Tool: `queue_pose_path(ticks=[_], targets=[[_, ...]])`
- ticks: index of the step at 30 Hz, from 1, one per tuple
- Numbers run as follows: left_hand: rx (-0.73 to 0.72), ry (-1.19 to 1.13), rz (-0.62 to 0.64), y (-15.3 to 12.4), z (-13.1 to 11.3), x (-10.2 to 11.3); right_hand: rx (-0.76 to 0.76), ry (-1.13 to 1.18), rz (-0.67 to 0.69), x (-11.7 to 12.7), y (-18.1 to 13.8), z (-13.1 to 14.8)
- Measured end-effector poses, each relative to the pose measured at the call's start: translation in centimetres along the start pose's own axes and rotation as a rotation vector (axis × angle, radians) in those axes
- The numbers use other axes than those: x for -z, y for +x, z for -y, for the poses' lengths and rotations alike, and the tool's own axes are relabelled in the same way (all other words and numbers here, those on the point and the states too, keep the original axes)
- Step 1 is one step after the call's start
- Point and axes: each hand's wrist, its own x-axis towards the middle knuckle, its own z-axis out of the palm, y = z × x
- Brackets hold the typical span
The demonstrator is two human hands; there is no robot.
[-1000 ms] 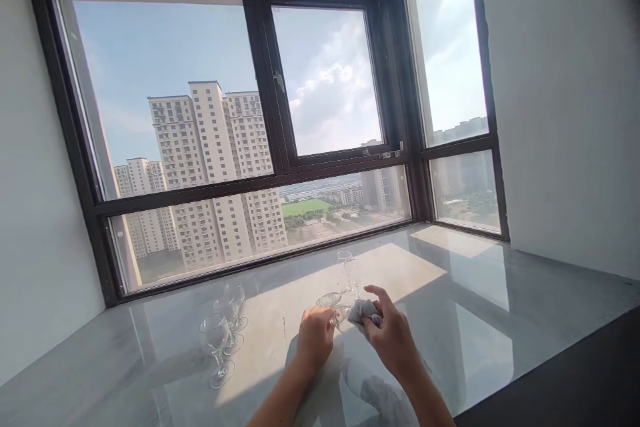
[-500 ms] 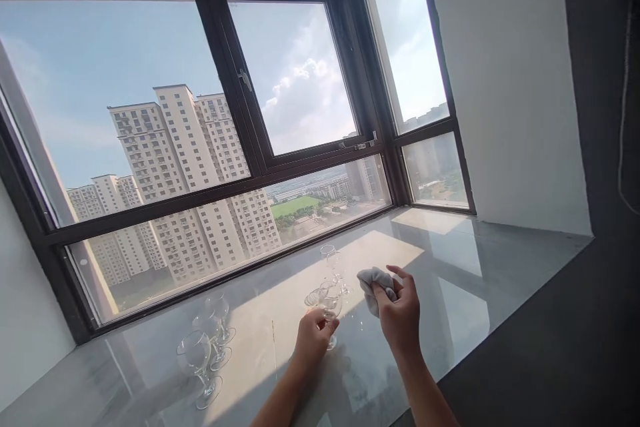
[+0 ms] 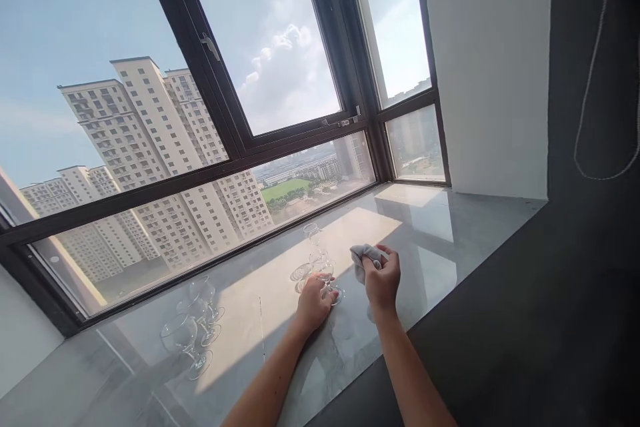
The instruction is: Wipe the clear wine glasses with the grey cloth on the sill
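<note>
My left hand (image 3: 315, 299) is closed around the stem of a clear stemmed glass (image 3: 326, 271), whose round foot shows beside my fingers at the sill surface. Just behind it are more clear stemmed glasses; a rim (image 3: 311, 229) stands up at the back, and overlapping outlines hide how many there are. To the right, my right hand (image 3: 384, 280) grips a bunched grey-white cloth (image 3: 364, 260), held apart from the glass. Over on the left, three stemmed glasses (image 3: 180, 332) stand upright in a close row.
All the glasses are on a glossy pale stone sill (image 3: 240, 320). A dark-framed window (image 3: 240, 147) runs along its back. The sill's front edge slants up toward a white wall (image 3: 495, 80) at right. A looped cord (image 3: 580, 147) hangs against the dark area.
The view has shifted right and down, so the window and glasses sit further left and higher. My left hand has turned lower around the glass. The cloth stays in my right hand.
</note>
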Motion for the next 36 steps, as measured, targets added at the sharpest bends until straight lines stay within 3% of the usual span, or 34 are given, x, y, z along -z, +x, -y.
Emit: queue_pose_path(ticks=[4,8,22,36], targets=[[0.083,0.241,0.086,1.4,-0.1,-0.6,0.016,-0.033,0.002,0.1,0.2,-0.7],[0.123,0.33,0.159,2.8,0.2,-1.1,0.015,-0.046,0.01,0.3,0.3,-1.1],[0.241,0.409,0.321,4.7,0.2,-1.3,0.005,-0.083,0.015,0.4,0.3,-1.3],[0.176,0.403,0.348,4.7,-0.3,-0.7,-0.013,-0.086,0.033,0.3,0.0,-0.9]])
